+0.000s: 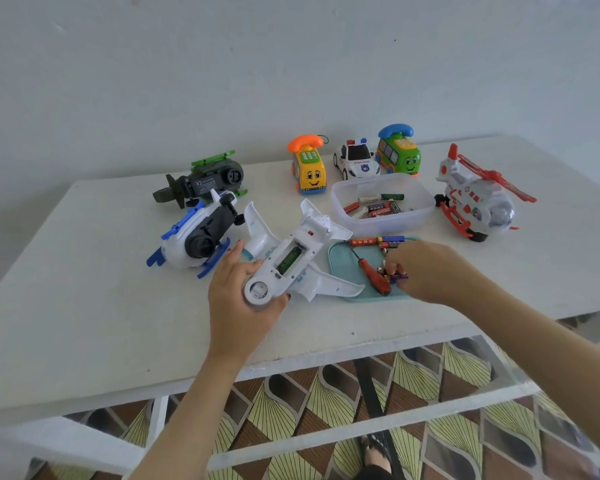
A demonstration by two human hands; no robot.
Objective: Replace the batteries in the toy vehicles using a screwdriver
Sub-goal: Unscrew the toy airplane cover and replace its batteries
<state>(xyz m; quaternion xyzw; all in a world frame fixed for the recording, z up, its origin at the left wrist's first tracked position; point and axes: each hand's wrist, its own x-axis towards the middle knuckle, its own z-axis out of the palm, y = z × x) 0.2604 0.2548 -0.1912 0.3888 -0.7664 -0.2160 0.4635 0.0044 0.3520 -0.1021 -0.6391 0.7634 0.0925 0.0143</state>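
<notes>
Soft even daylight, blurred warped edges

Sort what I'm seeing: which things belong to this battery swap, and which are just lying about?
In use: white airplane in the left hand, compartment open; tray batteries pinched by the right hand; screwdriver; teal tray; clear tub of batteries.
Lying about for now: green helicopter, blue helicopter, red helicopter, yellow bus, green bus, police car.

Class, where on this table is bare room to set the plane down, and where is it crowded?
Bare: tabletop at near-left corner, before the blue helicopter; right edge beyond the red helicopter. Crowded: between teal tray and clear tub.
</notes>
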